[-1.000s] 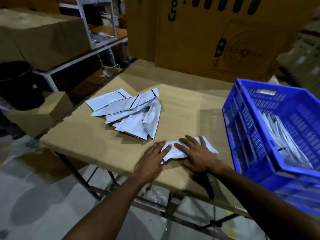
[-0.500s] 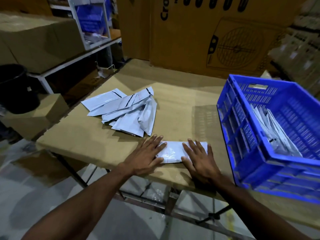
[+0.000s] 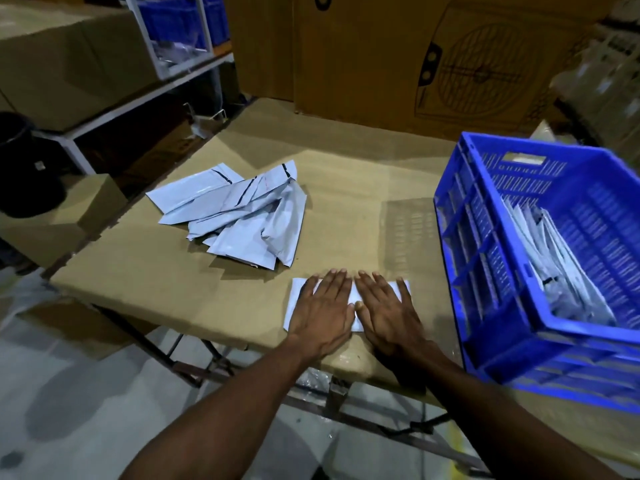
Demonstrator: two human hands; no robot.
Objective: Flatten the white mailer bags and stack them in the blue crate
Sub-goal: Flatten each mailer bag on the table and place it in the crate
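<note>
One white mailer bag (image 3: 295,299) lies flat near the front edge of the cardboard-covered table (image 3: 138,282). My left hand (image 3: 323,306) and my right hand (image 3: 384,308) press on it side by side, palms down, fingers spread, thumbs almost touching. They cover most of the bag; only its two ends and a strip between the hands show. A loose pile of several white mailer bags (image 3: 242,216) lies further back to the left. The blue crate (image 3: 540,327) stands at the right, with several flattened bags (image 3: 554,271) leaning inside it.
A large printed cardboard box (image 3: 398,53) stands behind the table. At the left are a white metal shelf (image 3: 145,95) with boxes, a black bin (image 3: 20,164) and a small cardboard box (image 3: 69,220). The table's front edge runs just under my wrists.
My hands were apart at the bag's two ends and have slid together to its middle. The bag, crumpled and skewed a second ago, now lies flat and straight.
</note>
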